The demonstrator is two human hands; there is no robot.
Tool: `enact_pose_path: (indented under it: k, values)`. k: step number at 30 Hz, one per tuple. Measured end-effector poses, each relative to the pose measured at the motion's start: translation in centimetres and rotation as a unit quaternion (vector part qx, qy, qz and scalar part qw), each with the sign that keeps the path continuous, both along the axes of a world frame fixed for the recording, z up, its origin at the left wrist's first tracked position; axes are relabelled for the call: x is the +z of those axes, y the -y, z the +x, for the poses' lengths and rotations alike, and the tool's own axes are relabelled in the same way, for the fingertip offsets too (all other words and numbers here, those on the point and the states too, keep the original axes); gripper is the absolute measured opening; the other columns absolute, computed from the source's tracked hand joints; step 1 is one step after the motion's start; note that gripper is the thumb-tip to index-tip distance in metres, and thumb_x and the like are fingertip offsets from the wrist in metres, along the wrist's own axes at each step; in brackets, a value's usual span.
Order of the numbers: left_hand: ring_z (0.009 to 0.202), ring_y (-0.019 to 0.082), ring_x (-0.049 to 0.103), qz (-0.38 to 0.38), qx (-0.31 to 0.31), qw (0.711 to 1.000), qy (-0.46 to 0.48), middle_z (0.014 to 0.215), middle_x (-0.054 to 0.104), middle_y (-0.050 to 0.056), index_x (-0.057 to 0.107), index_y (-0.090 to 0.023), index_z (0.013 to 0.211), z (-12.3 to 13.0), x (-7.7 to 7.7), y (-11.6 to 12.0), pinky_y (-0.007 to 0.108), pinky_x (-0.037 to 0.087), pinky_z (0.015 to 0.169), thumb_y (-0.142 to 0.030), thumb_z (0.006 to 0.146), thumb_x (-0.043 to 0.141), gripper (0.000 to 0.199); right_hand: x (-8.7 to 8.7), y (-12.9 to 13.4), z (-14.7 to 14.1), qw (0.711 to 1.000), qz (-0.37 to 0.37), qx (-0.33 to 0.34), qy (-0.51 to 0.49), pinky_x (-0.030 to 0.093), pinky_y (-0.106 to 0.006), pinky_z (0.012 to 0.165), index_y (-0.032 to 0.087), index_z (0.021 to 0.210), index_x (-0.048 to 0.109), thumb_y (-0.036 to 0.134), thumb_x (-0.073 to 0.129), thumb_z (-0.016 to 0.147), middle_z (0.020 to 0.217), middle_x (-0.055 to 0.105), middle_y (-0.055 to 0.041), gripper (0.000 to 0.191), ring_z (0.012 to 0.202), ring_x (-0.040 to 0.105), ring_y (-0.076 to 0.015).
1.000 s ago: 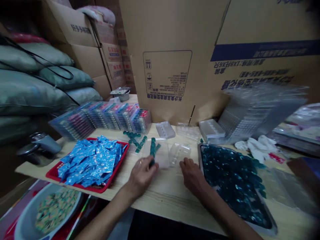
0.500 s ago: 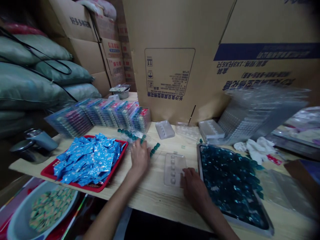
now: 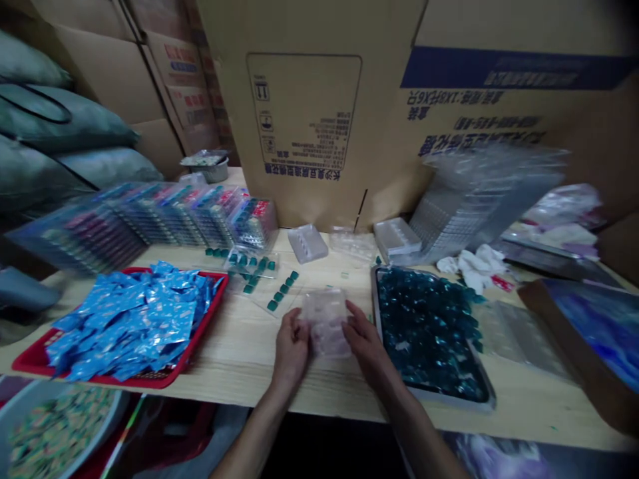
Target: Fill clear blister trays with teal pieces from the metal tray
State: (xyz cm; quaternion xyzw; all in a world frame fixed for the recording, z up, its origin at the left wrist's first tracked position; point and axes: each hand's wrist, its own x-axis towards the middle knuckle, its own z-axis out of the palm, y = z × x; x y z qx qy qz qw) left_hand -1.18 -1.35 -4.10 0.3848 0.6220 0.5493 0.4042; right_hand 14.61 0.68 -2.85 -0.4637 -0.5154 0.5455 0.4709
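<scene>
Clear plastic tray (image 3: 327,339) was between both hands, over the table (image 3: 239,356) near its front edge | long axis ran front-to-back | left hand (image 3: 292,346) gripped its left side, right hand (image 3: 364,339) its right | neither nearer

two hands (image 3: 292,344), one red basket (image 3: 200,334); one basin (image 3: 118,404)

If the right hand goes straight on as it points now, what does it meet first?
Most likely the clear plastic tray; the right hand seems to touch its right edge, though depth is unclear.
</scene>
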Motion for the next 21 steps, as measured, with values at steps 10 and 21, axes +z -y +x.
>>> enact_pose_path:
  k: [10, 21]
  values:
    - [0.089, 0.020, 0.065, 0.042, -0.101, 0.985, 0.130, 0.100, 0.070, 0.006, 0.071, -0.020, 0.108, 1.7, 5.0, 0.6, 0.032, 0.049, 0.083, -0.030, 0.079, 0.068, 0.031, 3.0, 1.6, -2.3, 0.993, 0.016, 0.100, -0.054, 0.035, -0.041, 0.113, 0.026, 0.146, 0.035, 0.061, 0.051, 0.090, 0.151, 0.041, -0.0077, 0.068, 0.136, 0.043, -0.0243]
    - [0.087, 0.015, 0.065, 0.002, -0.033, 0.905, 0.425, 0.090, 0.072, 0.003, 0.074, -0.017, 0.089, 2.3, 6.8, 1.2, 0.025, 0.048, 0.087, -0.029, 0.062, 0.089, 0.033, 3.9, 2.2, -2.7, 0.986, 0.033, 0.151, 0.068, 0.004, -0.046, 0.124, 0.033, 0.157, 0.020, 0.065, 0.033, 0.097, 0.165, 0.014, 0.0031, 0.069, 0.152, 0.007, -0.0194]
